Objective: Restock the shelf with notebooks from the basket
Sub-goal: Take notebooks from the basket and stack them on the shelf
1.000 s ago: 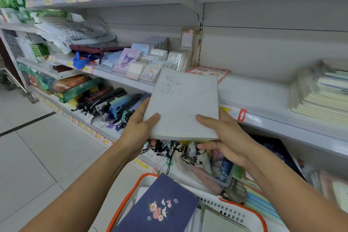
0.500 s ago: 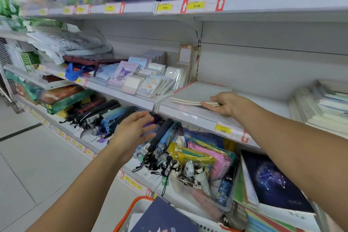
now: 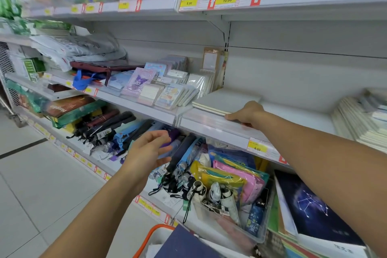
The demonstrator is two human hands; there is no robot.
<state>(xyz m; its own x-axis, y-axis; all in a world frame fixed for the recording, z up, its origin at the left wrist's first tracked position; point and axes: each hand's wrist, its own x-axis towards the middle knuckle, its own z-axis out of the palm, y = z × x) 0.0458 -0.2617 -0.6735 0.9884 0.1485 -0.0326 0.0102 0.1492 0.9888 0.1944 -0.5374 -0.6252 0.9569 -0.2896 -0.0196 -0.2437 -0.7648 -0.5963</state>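
a thin stack of pale grey, flat paper notebooks (image 3: 225, 100) lies on the white metal shelf (image 3: 211, 124), flush to its front lip so the covers face shoppers. the right hand (image 3: 246, 113) rests at the stack's near corner, fingers curled against the edge, seemingly to square it. the left hand (image 3: 147, 150) hovers free, fingers loose and holding nothing, likely ready for the orange-rimmed plastic basket (image 3: 156, 236), where a dark blue notebook (image 3: 184, 245) waits.
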